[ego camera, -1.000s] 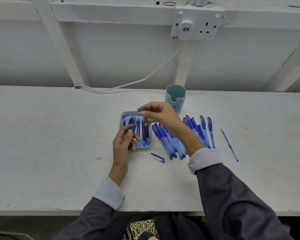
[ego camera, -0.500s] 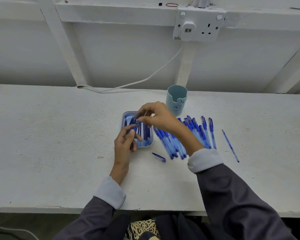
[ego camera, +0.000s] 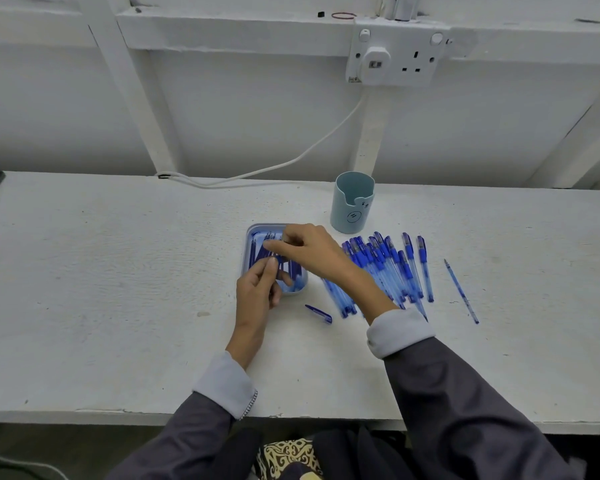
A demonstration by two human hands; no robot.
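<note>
White table (ego camera: pixel 118 271); left hand (ego camera: pixel 257 292) pinches cap (ego camera: pixel 280 270), lengthwise pointing away.

One head camera looks forward and down at the nearby table (ego camera: pixel 118 271).

Soft, even, cool-toned light; wide-angle bend at the edges

The white counter (ego camera: pixel 118 271) reads bright without glare, with only faint, diffuse shadows under the forearms. Straight beams curve toward the frame borders, and fine detail looks slightly soft and smeared, most of all near the corners.
</note>
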